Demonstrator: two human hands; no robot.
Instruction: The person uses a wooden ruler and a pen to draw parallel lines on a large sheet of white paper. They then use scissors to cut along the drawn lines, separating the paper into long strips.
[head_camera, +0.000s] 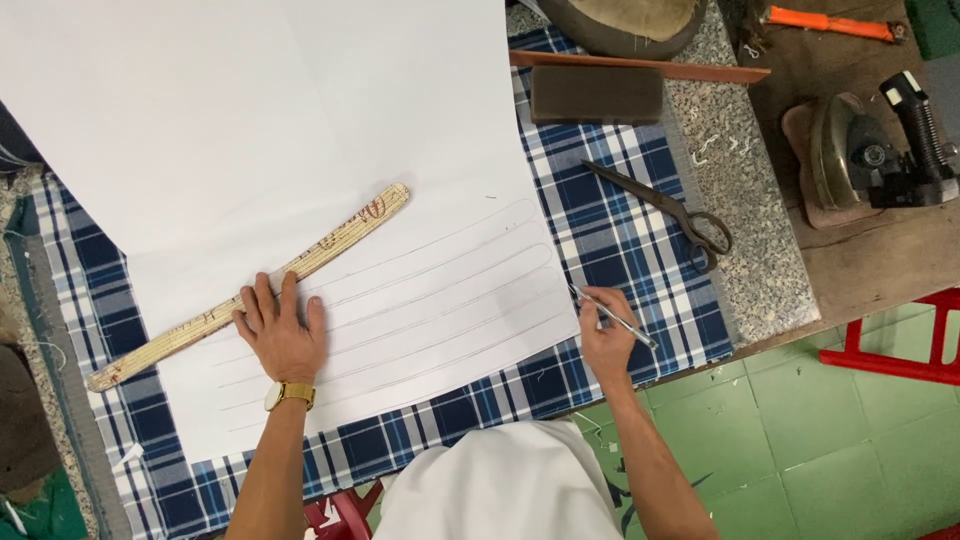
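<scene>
The left hand (280, 335) lies flat, fingers spread, pressing on a long curved ruler (250, 290) that runs from seven o'clock toward one o'clock across a big white paper sheet (300, 130) marked with curved pencil lines. The right hand (605, 335), at the sheet's four o'clock edge, pinches a pencil (612, 318) between closed fingers, its tip touching the paper. The sheet lies on blue plaid cloth (620, 230). Scissors (665, 210) rest on the cloth at two o'clock from the right hand, near it.
</scene>
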